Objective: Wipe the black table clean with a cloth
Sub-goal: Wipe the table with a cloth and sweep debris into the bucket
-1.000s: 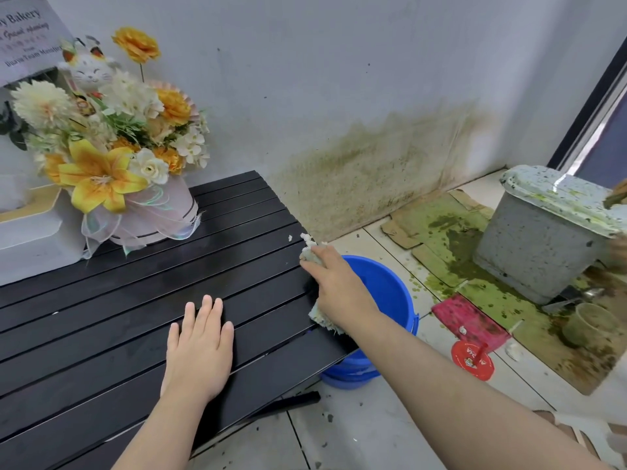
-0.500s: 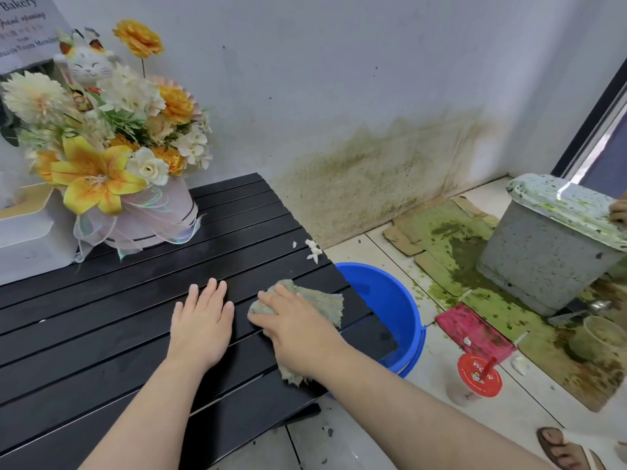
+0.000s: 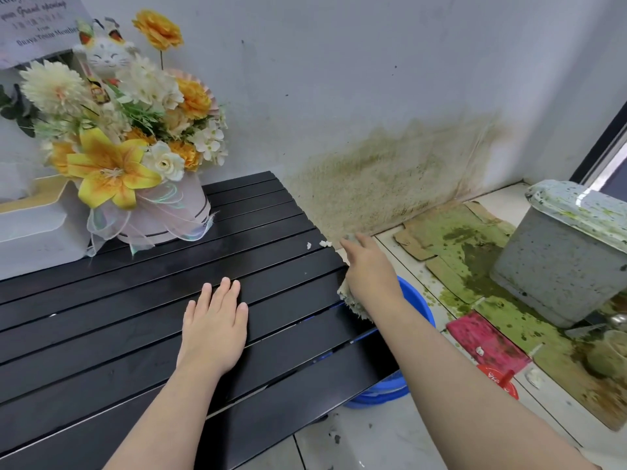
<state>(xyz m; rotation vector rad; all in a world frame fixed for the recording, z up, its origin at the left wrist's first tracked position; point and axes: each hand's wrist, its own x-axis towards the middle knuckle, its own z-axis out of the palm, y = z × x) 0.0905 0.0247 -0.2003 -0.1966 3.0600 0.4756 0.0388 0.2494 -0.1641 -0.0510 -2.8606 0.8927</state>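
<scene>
The black slatted table (image 3: 142, 334) fills the lower left. My left hand (image 3: 215, 323) lies flat on its slats, fingers straight. At the table's right edge my right hand (image 3: 368, 274) presses a pale, frayed cloth (image 3: 353, 301) against the slats; most of the cloth is hidden under the hand, with its ragged end showing below the wrist. A few white crumbs (image 3: 320, 244) sit on the table just left of my right fingertips.
A flower bouquet in a pink box (image 3: 135, 157) and a white box (image 3: 34, 228) stand at the table's back left. A blue bucket (image 3: 414, 307) sits on the floor under the right edge. Further right lie green-stained cardboard (image 3: 454, 245), a grey bin (image 3: 563, 259) and a red lid (image 3: 498, 381).
My right hand swept the cloth from the table's middle, beside my left hand, out to the right edge near the crumbs. My left hand stayed flat in place.
</scene>
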